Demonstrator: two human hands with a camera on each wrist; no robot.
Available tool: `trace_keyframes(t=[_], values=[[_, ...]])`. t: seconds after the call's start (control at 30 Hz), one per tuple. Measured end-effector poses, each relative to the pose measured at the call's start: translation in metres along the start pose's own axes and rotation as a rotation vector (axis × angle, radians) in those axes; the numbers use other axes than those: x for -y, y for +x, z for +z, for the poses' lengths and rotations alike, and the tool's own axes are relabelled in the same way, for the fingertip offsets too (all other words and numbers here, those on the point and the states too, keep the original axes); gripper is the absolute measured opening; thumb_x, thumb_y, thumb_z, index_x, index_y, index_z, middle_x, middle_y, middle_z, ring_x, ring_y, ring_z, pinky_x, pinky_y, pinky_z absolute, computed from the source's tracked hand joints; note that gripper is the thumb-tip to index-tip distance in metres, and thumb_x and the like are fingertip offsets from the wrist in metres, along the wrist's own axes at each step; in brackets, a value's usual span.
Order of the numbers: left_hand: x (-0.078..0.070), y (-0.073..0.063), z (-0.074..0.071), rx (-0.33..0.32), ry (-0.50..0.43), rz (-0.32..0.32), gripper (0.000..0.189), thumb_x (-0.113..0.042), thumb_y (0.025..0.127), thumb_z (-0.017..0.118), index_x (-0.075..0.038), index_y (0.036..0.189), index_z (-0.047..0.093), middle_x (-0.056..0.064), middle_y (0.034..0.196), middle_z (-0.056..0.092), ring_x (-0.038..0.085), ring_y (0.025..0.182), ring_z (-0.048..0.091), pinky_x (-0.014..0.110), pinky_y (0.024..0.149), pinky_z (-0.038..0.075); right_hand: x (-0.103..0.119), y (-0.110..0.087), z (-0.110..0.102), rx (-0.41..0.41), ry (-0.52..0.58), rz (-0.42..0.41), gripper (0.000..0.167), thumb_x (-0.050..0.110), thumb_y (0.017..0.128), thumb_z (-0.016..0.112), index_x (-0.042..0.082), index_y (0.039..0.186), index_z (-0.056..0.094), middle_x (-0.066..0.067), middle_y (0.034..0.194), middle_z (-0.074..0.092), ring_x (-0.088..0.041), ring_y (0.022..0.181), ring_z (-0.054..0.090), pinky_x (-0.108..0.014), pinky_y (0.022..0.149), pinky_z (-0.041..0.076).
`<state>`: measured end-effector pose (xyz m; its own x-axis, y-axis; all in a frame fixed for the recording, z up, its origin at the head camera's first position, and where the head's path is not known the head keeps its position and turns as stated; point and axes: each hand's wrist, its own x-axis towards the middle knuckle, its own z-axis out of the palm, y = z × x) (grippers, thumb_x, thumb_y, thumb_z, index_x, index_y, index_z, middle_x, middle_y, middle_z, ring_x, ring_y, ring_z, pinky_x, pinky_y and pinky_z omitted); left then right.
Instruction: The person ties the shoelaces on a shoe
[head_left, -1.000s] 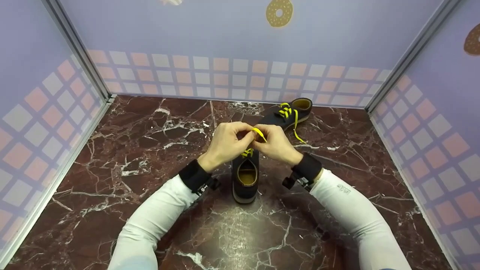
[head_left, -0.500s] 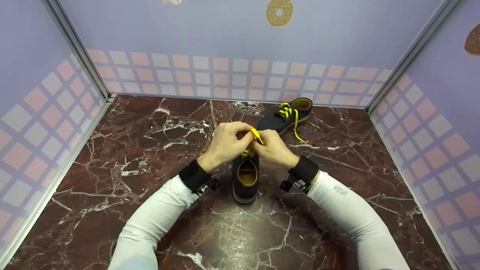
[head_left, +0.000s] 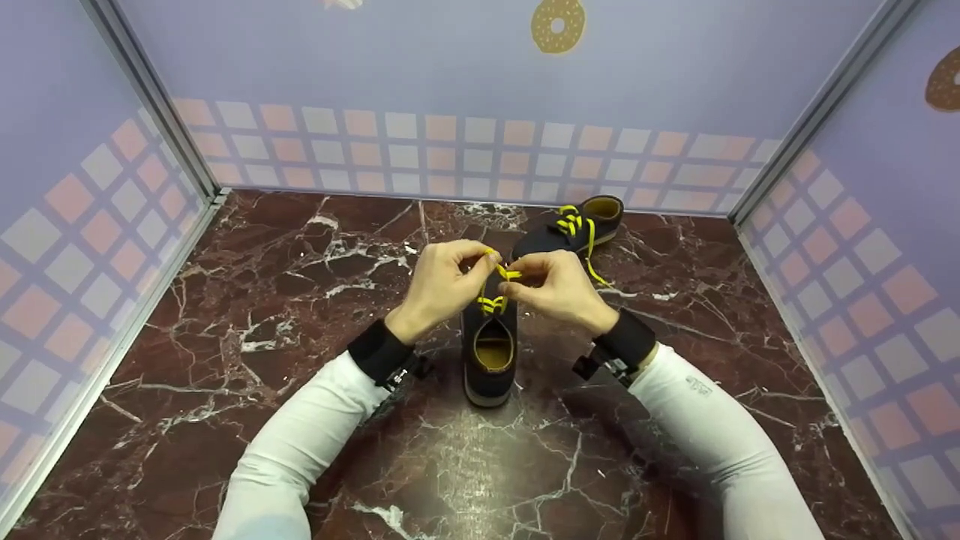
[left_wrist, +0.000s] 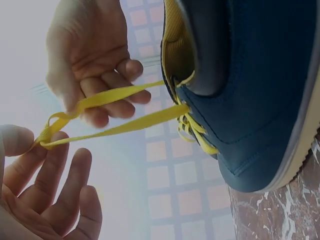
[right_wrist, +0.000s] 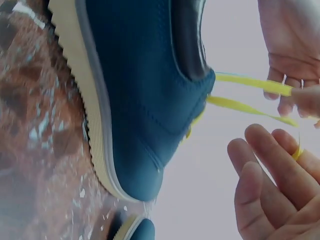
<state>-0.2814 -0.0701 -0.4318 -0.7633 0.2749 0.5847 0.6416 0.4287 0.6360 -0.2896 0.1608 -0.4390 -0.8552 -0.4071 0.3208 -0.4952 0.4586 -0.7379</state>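
A dark blue shoe [head_left: 490, 379] with a yellow lining stands upright in the middle, toe pointing away from me. Its yellow shoelace [left_wrist: 142, 121] rises in two strands from the top eyelets to my hands. My left hand [head_left: 448, 283] pinches the lace between thumb and forefinger, the other fingers spread loosely, as the left wrist view shows. Close beside it, my right hand [head_left: 559, 289] pinches the lace with its thumb and fingers. A loop or crossing of lace lies between the two hands. Fingertips partly hide it.
A second dark shoe [head_left: 551, 234] with a loose yellow lace [head_left: 592, 259] lies behind and to the right, near the back wall [head_left: 360, 67]. Side panels border the reddish-brown marbled surface [head_left: 300, 300] on both sides.
My hands were close together at the fingertips and have drawn slightly apart, the left one a little leftward. More yellow lace now shows between them. Both shoes stay in place.
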Motion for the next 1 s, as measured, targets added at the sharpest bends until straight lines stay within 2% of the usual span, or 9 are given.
trace_keyframes(t=[0.17,0.27,0.37,0.5,0.6,0.8,0.9,1.0], values=[[0.003,-0.003,-0.003,-0.009,0.014,0.008,0.019,-0.017,0.107,0.073,-0.007,0.103,0.088,0.01,0.094,0.087,0.016,0.067,0.064,0.022,0.065,0.044,-0.002,-0.003,-0.008,-0.007,0.012,-0.051,0.017,0.023,0.099,0.081,0.008,0.102,0.089,-0.009,0.091,0.086,0.0,0.068,0.07,-0.014,0.065,0.053],[0.005,-0.006,-0.004,-0.004,0.022,0.004,0.02,-0.018,0.107,0.073,-0.007,0.103,0.088,0.01,0.092,0.085,0.014,0.064,0.059,0.022,0.063,0.042,-0.004,-0.004,-0.011,-0.013,0.046,-0.067,0.015,0.019,0.102,0.08,0.007,0.099,0.088,-0.011,0.091,0.087,-0.002,0.069,0.074,-0.014,0.065,0.055],[0.007,-0.008,-0.004,-0.001,0.027,-0.002,0.02,-0.019,0.107,0.073,-0.007,0.104,0.088,0.011,0.093,0.086,0.015,0.065,0.061,0.023,0.064,0.044,-0.005,-0.005,-0.013,-0.033,0.066,-0.069,0.011,0.014,0.101,0.082,0.005,0.096,0.088,-0.014,0.089,0.086,-0.001,0.069,0.074,-0.014,0.064,0.055],[0.008,-0.01,-0.005,-0.004,0.036,-0.003,0.02,-0.019,0.107,0.073,-0.007,0.105,0.088,0.012,0.097,0.086,0.019,0.069,0.067,0.025,0.068,0.048,-0.004,-0.006,-0.014,-0.057,0.07,-0.06,0.011,0.01,0.101,0.081,0.004,0.095,0.087,-0.015,0.087,0.085,0.003,0.066,0.07,-0.013,0.062,0.052],[0.009,-0.011,-0.005,-0.008,0.046,0.002,0.02,-0.019,0.107,0.073,-0.007,0.105,0.088,0.012,0.095,0.085,0.021,0.071,0.068,0.025,0.068,0.048,-0.005,-0.007,-0.015,-0.057,0.088,-0.047,0.012,0.01,0.102,0.08,0.002,0.096,0.086,-0.016,0.088,0.085,0.003,0.068,0.073,-0.014,0.063,0.054],[0.013,-0.013,-0.004,-0.007,0.049,0.0,0.021,-0.019,0.108,0.071,-0.006,0.105,0.088,0.012,0.098,0.086,0.023,0.071,0.069,0.025,0.069,0.047,-0.01,-0.013,-0.021,-0.09,0.077,0.002,0.01,0.009,0.101,0.08,0.002,0.096,0.086,-0.018,0.088,0.085,-0.002,0.068,0.074,-0.014,0.063,0.052],[0.014,-0.015,-0.006,-0.002,0.037,-0.021,0.021,-0.019,0.108,0.071,-0.006,0.105,0.088,0.013,0.101,0.087,0.025,0.074,0.073,0.025,0.072,0.051,-0.012,-0.015,-0.022,-0.093,0.086,0.022,0.01,0.007,0.1,0.079,0.002,0.097,0.086,-0.02,0.089,0.085,-0.007,0.067,0.075,-0.015,0.06,0.05],[0.016,-0.018,-0.009,0.003,0.028,-0.041,0.021,-0.019,0.108,0.071,-0.005,0.105,0.087,0.013,0.1,0.087,0.022,0.07,0.07,0.024,0.07,0.05,-0.013,-0.014,-0.022,-0.091,0.085,0.028,0.01,0.007,0.101,0.078,0.005,0.096,0.087,-0.023,0.09,0.085,-0.013,0.066,0.074,-0.015,0.058,0.047]])
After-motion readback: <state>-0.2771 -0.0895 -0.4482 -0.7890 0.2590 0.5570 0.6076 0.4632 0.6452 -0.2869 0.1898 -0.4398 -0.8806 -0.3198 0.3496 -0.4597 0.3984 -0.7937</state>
